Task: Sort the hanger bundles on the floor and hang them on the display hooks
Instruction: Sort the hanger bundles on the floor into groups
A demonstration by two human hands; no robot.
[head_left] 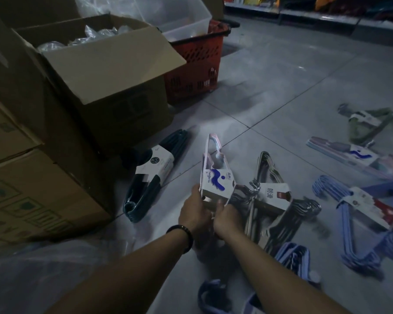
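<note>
Held just above the floor (281, 91), pastel bundle (213, 159) is gripped at its card sleeve (216, 184) by left hand (195, 206) and right hand (227, 217); probably best kept square, hangers together, then laid beside lookalike bundle (354, 155) far right.

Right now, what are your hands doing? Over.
Left grip and right grip both hold pastel hanger bundle. Silver hanger bundle close beside. Open cardboard box left of it.

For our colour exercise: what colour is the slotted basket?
The basket is red; head view shows it.
</note>
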